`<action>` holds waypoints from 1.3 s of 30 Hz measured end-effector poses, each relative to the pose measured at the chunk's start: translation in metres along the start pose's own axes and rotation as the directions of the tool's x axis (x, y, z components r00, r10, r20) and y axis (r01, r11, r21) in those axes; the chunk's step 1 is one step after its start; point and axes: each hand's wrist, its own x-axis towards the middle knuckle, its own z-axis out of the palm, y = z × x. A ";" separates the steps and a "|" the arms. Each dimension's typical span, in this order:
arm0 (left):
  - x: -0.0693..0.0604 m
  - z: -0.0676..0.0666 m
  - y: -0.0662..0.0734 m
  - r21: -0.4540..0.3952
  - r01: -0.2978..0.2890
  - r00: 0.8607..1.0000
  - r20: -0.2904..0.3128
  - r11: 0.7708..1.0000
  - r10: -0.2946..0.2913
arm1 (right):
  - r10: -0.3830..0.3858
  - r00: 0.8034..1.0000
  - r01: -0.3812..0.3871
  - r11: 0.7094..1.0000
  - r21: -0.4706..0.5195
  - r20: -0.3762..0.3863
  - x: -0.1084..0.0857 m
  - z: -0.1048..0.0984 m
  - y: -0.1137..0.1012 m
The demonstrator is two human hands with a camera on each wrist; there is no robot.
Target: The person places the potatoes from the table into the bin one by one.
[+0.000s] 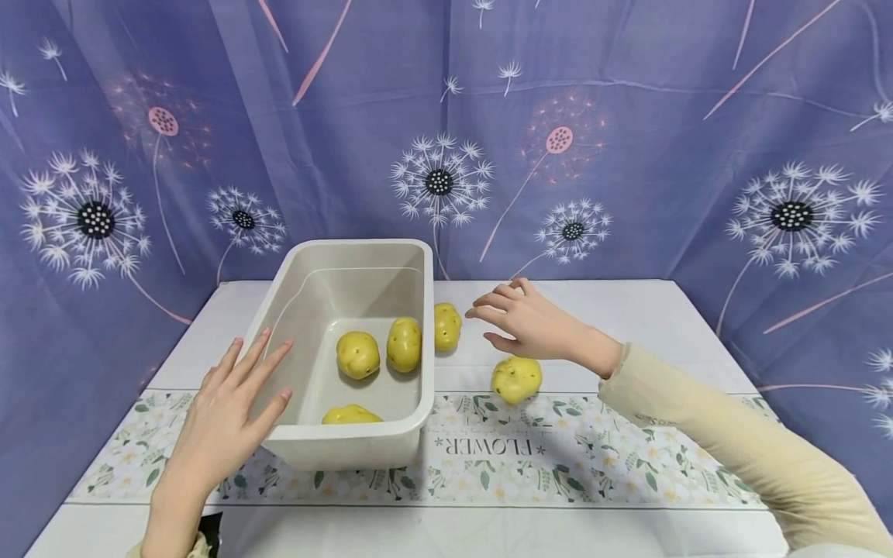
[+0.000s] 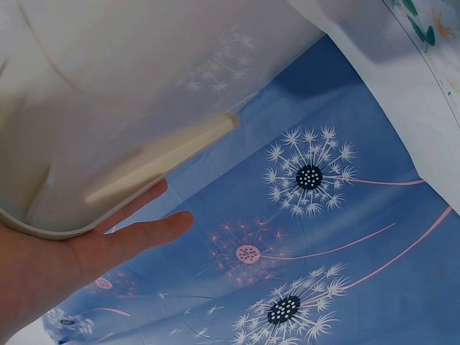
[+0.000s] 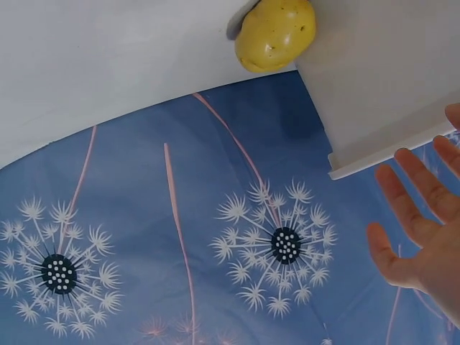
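A deep off-white plastic bin has three yellow potatoes in it: a round one, an oval one by the right wall, and one partly hidden behind the near rim. My left hand is at the bin's left side by the rim, its fingers spread and straight; in the left wrist view the thumb extends along the bin's edge. Over the table to the right, my right hand holds nothing, fingers loosely bent. It is between a potato beside the bin's right wall and another potato nearer the front.
The table wears a white cover with a floral band marked "FLOWER". Behind it and at both sides hangs a blue-purple curtain with dandelion prints. A small black object shows by my left wrist.
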 end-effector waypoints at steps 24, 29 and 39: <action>0.000 -0.001 0.001 -0.003 -0.003 1.000 -0.003 1.000 0.003 | -0.031 0.999 0.031 0.999 -0.038 0.015 -0.020 0.010 0.000; 0.000 0.000 0.002 0.003 -0.008 1.000 -0.009 1.000 0.008 | -0.033 0.999 0.034 0.998 -0.046 0.035 -0.025 0.015 -0.002; -0.001 -0.001 0.003 0.003 -0.005 1.000 -0.009 1.000 0.005 | -0.017 0.998 0.018 1.000 -0.021 0.058 -0.036 0.029 -0.005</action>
